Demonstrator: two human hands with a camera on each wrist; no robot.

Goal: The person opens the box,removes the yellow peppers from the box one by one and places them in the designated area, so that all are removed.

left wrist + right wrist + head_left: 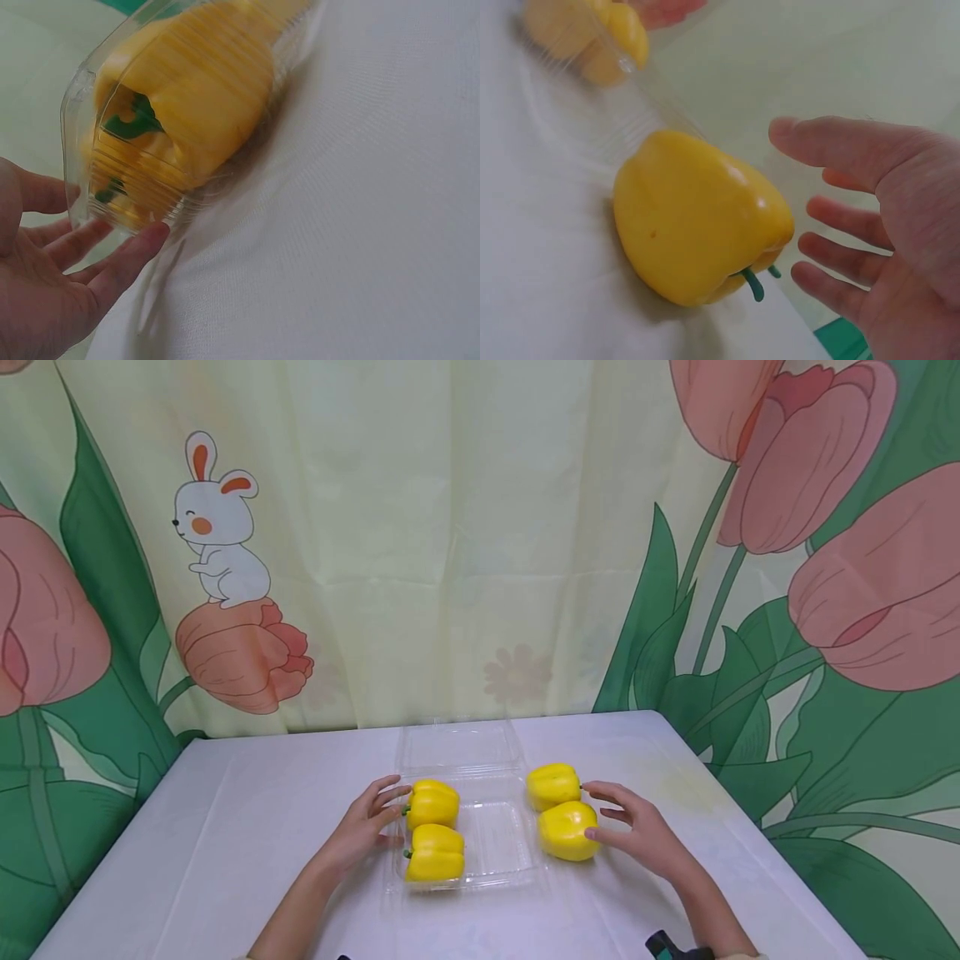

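Observation:
A clear plastic clamshell box (pixel 495 835) lies on the table with two yellow bell peppers, a rear one (pixel 433 803) and a front one (pixel 437 853), in its left half, stems to the left. My left hand (pixel 365 825) is at the box's left wall, fingers spread and fingertips on the plastic (pixel 79 150). Right of the box, two more yellow bell peppers, one behind (pixel 553 787) and one in front (pixel 568 831), lie on the cloth. My right hand (pixel 633 827) is beside their right ends, fingers apart; in the right wrist view a gap separates it from the nearest pepper (pixel 697 217).
The box's transparent lid (pixel 461 747) lies folded back toward the curtain (pixel 450 568), which hangs right behind the table's far edge. A white cloth (pixel 262 827) covers the table. A black device (pixel 675 947) shows by the right wrist.

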